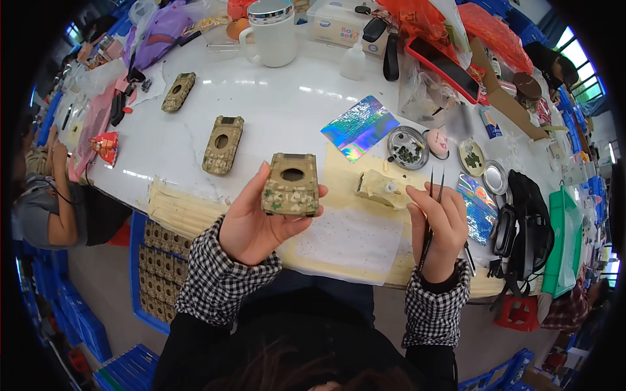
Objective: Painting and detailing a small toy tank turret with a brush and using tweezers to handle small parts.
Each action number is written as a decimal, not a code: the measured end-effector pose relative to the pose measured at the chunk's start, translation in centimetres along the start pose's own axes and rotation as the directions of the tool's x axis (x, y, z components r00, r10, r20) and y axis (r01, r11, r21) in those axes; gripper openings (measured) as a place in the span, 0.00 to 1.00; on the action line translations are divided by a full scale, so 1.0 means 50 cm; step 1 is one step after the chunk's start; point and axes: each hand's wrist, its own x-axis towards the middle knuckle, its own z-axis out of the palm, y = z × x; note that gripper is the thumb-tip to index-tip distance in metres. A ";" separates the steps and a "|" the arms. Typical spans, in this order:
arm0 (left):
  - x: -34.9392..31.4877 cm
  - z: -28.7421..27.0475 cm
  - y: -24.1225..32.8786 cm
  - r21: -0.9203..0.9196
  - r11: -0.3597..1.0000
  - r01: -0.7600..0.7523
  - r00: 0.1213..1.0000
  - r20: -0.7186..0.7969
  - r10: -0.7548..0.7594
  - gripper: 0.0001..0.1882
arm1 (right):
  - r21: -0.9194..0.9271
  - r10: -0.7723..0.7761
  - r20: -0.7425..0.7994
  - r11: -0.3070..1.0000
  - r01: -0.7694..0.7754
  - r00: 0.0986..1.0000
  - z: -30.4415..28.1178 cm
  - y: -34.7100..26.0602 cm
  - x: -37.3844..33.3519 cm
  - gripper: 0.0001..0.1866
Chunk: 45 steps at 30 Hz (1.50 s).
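In my left hand (242,225) is a camouflage-painted model tank hull (290,201), tilted up with its round top opening showing; fingers and thumb grip its sides. My right hand (445,225) closes around dark tweezers (426,247), whose two slim tips point away from me and stand apart, with nothing visible between them. Just left of that hand lies a block wrapped in beige tape (372,188) with a whitish lump (391,188) on top. Two similar tank hulls, a nearer one (223,148) and a farther one (178,92), rest on the table to the left.
Beyond the taped block stand a round metal dish (391,146) of small dark-green pieces and an iridescent sheet (358,127). A white mug (272,42), a red-cased phone (443,70) and a black bag (529,225) surround the area. Below left, a blue crate (135,260) holds several hulls.
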 end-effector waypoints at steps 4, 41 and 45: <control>0.004 0.017 -0.038 -0.108 0.991 0.080 0.996 -0.033 -0.084 0.30 | -0.031 0.058 0.052 0.998 -0.056 0.997 0.016 -0.011 0.015 0.17; 0.003 0.025 -0.094 0.000 0.983 0.185 0.943 -0.283 -0.177 0.29 | 0.706 0.234 0.167 0.650 -0.282 0.958 0.026 -0.105 0.017 0.04; 0.005 0.024 -0.094 -0.012 0.983 0.183 0.942 -0.284 -0.179 0.28 | 0.695 0.240 0.168 0.659 -0.287 0.956 0.028 -0.104 0.014 0.04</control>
